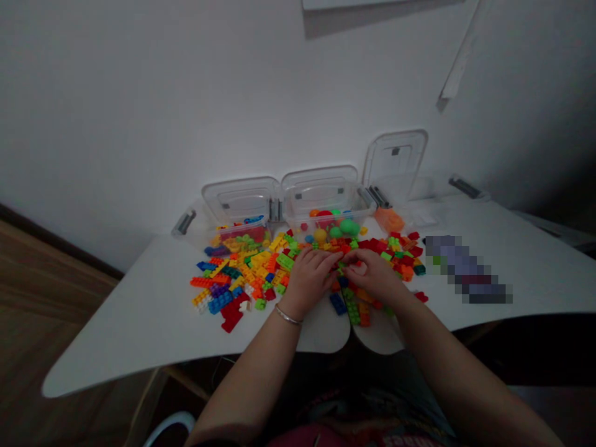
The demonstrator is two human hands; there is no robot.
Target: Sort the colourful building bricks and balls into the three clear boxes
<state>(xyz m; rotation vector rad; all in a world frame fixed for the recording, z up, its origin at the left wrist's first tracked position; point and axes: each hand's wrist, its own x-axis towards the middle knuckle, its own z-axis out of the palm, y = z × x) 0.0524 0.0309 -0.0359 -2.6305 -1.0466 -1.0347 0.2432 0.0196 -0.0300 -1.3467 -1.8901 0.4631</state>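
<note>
Both hands meet over the middle of a spread pile of toy building bricks (254,270). My left hand (310,279), with a bracelet at the wrist, has its fingers bent and close together, tips pointing right. Facing it, my right hand (375,276) is curled, thumb and fingers in a pinch. Red and green bricks show around the fingertips, but what the fingers hold is too small and hidden to name. Just below the hands lie a dark blue brick (338,304), a green brick (352,307) and an orange brick (364,315).
Clear plastic boxes with raised lids stand along the wall: a left box (242,236) with bricks, a middle box (326,217) with coloured balls, and orange pieces (390,220) at the right. A blurred-out item (465,270) lies on the white table (135,323), right of the pile.
</note>
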